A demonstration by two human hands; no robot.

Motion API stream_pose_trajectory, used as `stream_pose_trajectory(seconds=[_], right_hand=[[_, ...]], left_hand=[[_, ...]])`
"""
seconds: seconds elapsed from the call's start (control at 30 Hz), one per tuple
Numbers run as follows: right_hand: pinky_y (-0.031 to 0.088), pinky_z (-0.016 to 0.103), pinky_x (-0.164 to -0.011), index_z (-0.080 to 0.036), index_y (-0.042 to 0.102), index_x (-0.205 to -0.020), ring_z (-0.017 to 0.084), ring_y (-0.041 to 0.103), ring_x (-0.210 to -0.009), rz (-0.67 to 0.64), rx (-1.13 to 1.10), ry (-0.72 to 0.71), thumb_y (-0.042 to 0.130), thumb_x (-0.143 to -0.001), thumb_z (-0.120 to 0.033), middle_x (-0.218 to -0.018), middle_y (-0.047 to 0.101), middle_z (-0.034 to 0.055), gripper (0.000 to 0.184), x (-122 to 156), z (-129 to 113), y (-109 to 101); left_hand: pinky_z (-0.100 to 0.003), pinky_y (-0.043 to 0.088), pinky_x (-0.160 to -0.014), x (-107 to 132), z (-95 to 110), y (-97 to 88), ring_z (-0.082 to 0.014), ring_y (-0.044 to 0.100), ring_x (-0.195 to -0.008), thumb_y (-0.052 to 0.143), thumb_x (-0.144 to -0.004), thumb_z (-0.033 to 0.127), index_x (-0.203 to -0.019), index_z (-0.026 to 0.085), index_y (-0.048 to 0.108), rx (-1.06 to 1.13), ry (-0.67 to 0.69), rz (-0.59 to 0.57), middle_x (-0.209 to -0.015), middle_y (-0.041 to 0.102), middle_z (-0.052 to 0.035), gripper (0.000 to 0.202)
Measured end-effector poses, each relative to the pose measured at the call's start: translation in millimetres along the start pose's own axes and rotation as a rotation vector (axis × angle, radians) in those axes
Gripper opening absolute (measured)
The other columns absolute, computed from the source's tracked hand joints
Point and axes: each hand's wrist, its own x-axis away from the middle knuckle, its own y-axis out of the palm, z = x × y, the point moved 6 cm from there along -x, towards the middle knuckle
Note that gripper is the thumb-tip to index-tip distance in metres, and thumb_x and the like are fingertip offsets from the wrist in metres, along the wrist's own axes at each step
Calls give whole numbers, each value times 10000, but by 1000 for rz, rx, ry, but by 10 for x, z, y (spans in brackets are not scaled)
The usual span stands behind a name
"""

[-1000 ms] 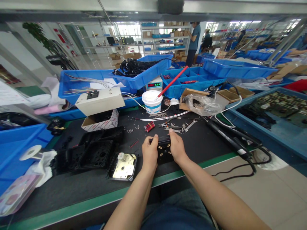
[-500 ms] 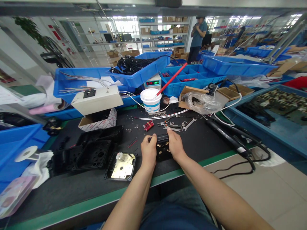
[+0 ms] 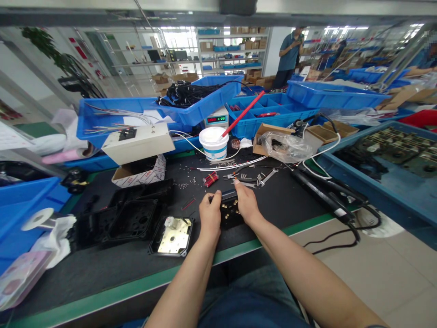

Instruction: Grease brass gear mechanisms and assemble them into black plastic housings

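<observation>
Two bare hands, the left hand (image 3: 209, 214) and the right hand (image 3: 247, 202), are clamped on opposite sides of one black box-shaped unit (image 3: 229, 222). They stand apart, with the unit between them, near the front edge of the black bench mat (image 3: 283, 200). Whether the unit is lifted or rests on the mat cannot be told. Round brass-coloured fittings (image 3: 226, 217) show on the unit: at least four, the full number uncertain because the hands cover part of it.

Risks, as judged: unequal grip could tilt the unit, and a slip this close to the edge could drop it. Loose metal bits could lodge in it if it were set down among them. The left forearm (image 3: 194, 269) could knock the neighbouring housing by swinging outward.

Count, working outward. One shallow black square housing with a bright metal plate (image 3: 173, 239) lies just left of the left hand. Ahead of the hands: one banded bundle of short red leads (image 3: 210, 179), one pair of pliers (image 3: 230, 176), two silver spanners (image 3: 269, 176), and small metal pieces (image 3: 184, 185) too fine to count. Beyond these stands one white plastic tub with a blue band (image 3: 214, 148), one red rod (image 3: 244, 114) leaning out of it. Black housings (image 3: 133, 221) at left overlap; no reliable count.
</observation>
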Motion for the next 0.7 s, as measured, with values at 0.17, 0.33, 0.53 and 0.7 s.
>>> stream_pose_trajectory(seconds=[0.17, 0.33, 0.53, 0.7], right_hand=[[393, 297, -646, -192, 576, -628, 198, 537, -648, -14, 27, 5, 332, -850, -569, -674, 628, 43, 501, 14, -48, 6], [383, 308, -662, -196, 554, -599, 205, 538, -664, -27, 47, -5, 325, -853, -560, -670, 620, 50, 500, 17, -89, 15], [413, 311, -714, -180, 606, -653, 208, 566, -719, -32, 26, 13, 333, -849, -579, -712, 650, 52, 522, 2, -38, 22], [448, 297, -720, -165, 630, -686, 204, 589, -742, -65, -5, 53, 328, -833, -629, -697, 659, 37, 573, -2, 24, 27]], left_hand=[[-235, 304, -528, -26, -15, -2, -86, 377, -492, 603, -699, 424, -556, 179, 446, 22, -6, 6, -510, 406, 75, 324], [-236, 297, -522, -24, -21, -7, -85, 370, -486, 601, -719, 399, -549, 177, 433, 40, -12, 2, -503, 390, 78, 327], [-233, 314, -534, -19, -31, 16, -85, 386, -505, 584, -743, 385, -588, 173, 441, 45, -40, -30, -545, 409, 68, 298], [-233, 335, -567, 11, -39, 21, -102, 421, -567, 565, -707, 490, -625, 186, 453, 2, -59, -64, -585, 439, 59, 335]])
